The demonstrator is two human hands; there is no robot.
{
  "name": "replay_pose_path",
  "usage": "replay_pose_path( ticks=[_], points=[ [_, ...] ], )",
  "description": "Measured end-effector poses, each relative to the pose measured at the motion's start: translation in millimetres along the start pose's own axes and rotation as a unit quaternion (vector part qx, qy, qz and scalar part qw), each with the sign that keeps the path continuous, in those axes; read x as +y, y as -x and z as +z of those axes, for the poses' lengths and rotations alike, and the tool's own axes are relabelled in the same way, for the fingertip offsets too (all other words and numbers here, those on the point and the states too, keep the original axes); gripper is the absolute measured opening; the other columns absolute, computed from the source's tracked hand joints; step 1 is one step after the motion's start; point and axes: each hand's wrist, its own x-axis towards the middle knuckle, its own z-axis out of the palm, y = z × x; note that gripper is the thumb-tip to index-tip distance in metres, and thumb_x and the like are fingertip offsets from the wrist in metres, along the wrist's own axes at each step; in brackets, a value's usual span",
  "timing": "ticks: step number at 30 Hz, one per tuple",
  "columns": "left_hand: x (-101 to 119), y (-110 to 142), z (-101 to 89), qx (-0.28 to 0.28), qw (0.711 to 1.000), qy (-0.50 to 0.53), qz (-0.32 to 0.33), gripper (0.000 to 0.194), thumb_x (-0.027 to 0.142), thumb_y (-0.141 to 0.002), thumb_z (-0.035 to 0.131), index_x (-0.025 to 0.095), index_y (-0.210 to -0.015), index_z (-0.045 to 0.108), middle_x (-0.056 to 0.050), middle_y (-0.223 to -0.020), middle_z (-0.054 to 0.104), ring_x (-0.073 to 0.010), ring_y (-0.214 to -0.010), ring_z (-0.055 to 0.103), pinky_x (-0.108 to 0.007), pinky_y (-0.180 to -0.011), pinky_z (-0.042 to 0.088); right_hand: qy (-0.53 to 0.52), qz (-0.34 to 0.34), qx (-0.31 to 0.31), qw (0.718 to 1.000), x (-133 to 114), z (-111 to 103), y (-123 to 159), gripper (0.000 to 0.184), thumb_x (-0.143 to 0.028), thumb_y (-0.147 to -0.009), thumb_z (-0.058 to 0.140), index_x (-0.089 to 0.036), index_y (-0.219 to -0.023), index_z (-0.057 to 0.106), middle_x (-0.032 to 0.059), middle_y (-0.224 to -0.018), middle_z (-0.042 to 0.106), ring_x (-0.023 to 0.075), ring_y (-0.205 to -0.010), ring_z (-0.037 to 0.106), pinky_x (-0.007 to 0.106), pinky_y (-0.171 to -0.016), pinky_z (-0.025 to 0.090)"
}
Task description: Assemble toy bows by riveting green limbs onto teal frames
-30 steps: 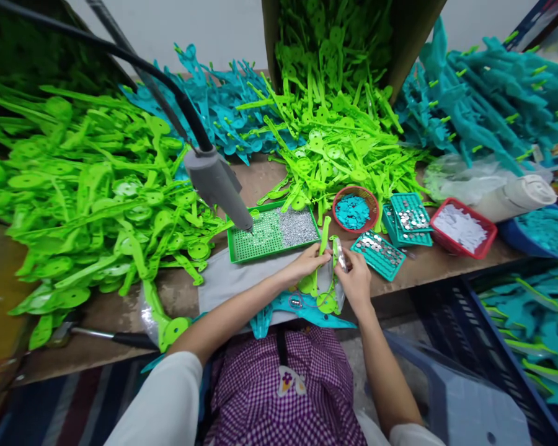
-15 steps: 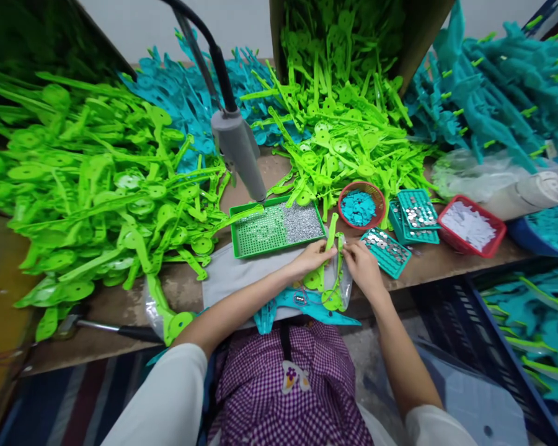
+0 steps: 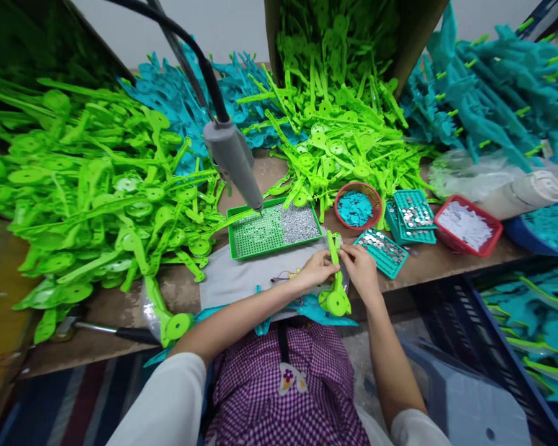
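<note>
Part (image 3: 337, 284), green, long axis fore-and-aft: left hand (image 3: 322, 267) pinching midway, right hand (image 3: 359, 263) fingers nearly together, gripping near far end.

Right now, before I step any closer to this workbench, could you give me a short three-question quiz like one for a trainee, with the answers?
1. Choose one: what is between the left hand and the right hand?
A) a hammer
B) a lime-green part
C) a white roll

2. True or false: the red rectangular tray holds blue pieces.

3. Fill in the blank: in this view, the tip of the grey hanging tool appears over the ____ tray.

Key:
1. B, a lime-green part.
2. False; it holds white pieces.
3. Green; the green tray.
</note>
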Motion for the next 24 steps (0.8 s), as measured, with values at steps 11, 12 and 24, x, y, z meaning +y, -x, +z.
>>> replay_pose_path(
  ticks=[11, 12, 24],
  points=[
    [-3.1, -4.6, -1.4, -0.008, 0.999, -0.026, 0.033, 0.057, 0.018, -0.077, 0.070, 0.010, -0.126, 0.042, 0.005, -0.058, 0.058, -0.0081, -0.045, 0.052, -0.020, -0.050, 0.040, -0.006, 0.024, 0.008, 1.000, -3.0, -0.7, -2.3, 0.042, -0.049, -0.089, 0.046, -0.017, -0.097, 0.073, 0.0104, -0.094, 0.070, 0.0236, -0.086, 0.064, 0.035, -0.077, 0.046],
    [-4.2, -4.6, -0.6, -0.003, 0.999, -0.020, 0.032, 0.054, 0.019, -0.077, 0.070, 0.011, -0.122, 0.042, 0.006, -0.058, 0.058, -0.0079, -0.045, 0.052, -0.020, -0.050, 0.040, -0.001, 0.025, 0.012, 1.000, -2.9, -0.3, -2.5, 0.043, -0.050, -0.089, 0.046, -0.017, -0.097, 0.073, 0.0105, -0.091, 0.070, 0.0234, -0.084, 0.064, 0.035, -0.076, 0.046],
    [-8.4, -10.1, -8.0, 0.003, 0.998, -0.064, 0.014, 0.035, 0.034, -0.071, 0.076, 0.016, -0.085, 0.049, 0.003, -0.056, 0.059, -0.0095, -0.046, 0.055, -0.021, -0.050, 0.039, -0.005, 0.022, 0.015, 1.000, 2.8, 5.3, -7.2, 0.045, -0.047, -0.085, 0.052, -0.014, -0.111, 0.067, 0.0112, -0.091, 0.067, 0.0214, -0.076, 0.061, 0.036, -0.074, 0.048]
  ],
)
